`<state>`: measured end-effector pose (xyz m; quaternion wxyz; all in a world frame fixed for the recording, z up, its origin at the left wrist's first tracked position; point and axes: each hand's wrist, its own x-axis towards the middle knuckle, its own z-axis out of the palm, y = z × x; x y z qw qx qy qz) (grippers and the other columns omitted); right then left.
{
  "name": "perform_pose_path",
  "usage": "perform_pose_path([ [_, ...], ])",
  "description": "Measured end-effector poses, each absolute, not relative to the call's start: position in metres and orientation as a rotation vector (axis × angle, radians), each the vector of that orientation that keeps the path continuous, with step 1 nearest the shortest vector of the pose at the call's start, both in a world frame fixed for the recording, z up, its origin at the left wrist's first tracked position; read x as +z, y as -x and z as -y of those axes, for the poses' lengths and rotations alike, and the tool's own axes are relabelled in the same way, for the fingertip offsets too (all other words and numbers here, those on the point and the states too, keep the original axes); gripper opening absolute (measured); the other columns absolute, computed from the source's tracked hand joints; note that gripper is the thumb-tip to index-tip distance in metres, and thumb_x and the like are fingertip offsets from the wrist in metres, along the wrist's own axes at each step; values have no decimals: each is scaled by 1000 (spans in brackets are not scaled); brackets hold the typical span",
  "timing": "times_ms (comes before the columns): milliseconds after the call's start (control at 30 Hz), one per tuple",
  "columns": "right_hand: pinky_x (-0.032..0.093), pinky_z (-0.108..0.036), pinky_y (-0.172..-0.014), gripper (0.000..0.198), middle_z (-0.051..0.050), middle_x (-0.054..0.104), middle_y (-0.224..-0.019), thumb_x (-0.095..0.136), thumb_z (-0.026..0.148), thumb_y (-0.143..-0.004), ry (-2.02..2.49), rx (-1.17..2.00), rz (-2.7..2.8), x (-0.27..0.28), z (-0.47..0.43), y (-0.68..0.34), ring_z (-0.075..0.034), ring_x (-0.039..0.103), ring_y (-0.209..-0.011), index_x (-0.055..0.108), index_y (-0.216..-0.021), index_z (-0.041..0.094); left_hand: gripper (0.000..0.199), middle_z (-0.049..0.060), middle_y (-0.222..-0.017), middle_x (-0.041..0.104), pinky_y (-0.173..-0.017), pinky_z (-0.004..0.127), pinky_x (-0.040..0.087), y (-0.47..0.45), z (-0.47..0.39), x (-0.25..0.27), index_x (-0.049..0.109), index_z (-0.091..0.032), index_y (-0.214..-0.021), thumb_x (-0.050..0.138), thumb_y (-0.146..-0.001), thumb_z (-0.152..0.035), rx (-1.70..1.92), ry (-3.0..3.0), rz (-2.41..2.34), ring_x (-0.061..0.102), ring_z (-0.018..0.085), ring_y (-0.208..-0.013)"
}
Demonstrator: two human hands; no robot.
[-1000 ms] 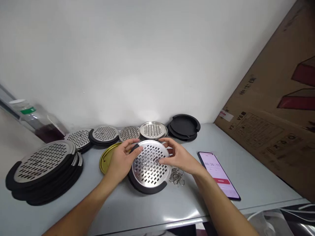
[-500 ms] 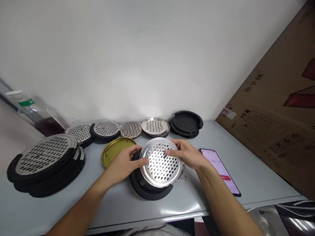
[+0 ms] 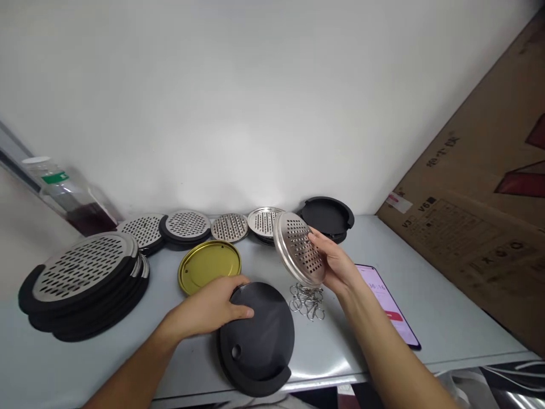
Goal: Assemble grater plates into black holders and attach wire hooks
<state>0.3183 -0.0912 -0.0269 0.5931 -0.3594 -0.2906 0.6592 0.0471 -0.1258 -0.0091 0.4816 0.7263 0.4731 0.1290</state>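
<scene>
In the head view, the left hand point(image 3: 221, 307) grips the far left edge of a round matte-black dish with a raised partial rim point(image 3: 266, 324), thumb on its upper face. The right hand point(image 3: 336, 264) holds a round silver metal disc with rows of punched holes point(image 3: 300, 250), one digit lying over the holed face. The disc is steeply tilted, apart from the dish, beyond it and to the left hand's right; being round, it shows no long axis. The right hand is nearer the disc. Small silver wire rings point(image 3: 306, 302) lie below it; a round gold-coloured metal lid point(image 3: 213, 264) sits just beyond the left hand.
</scene>
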Motion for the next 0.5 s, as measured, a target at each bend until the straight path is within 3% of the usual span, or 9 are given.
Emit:
perform_pose_path([
  [167, 55, -27, -76, 45, -1, 75, -96, 79, 22, -75, 795, 1639, 662, -31, 97, -298, -15, 70, -78, 64, -117, 22, 51, 6, -133, 63, -106, 43, 43, -43, 129, -3, 61, -29, -131, 72, -81, -35, 453, -1792, -1077, 58, 31, -122],
  [333, 54, -33, -82, 47, -2, 73, -93, 78, 29, -77, 709, 1689, 741, -33, 108, -270, -16, 68, -77, 60, -120, 22, 79, 4, -158, 34, -114, 44, 37, -42, 129, 1, 26, -37, -152, 69, -87, -39, 783, -1547, -850, 38, 30, -140],
  [500, 41, -39, -105, 37, -4, 66, -118, 63, 46, -89, 843, 1281, 1179, -39, 123, -253, -22, 59, -112, 62, -120, 26, 106, 11, -157, 34, -115, 49, 35, -58, 136, -13, 28, -32, -152, 86, -65, -48, 847, -1414, -708, 30, 40, -143],
])
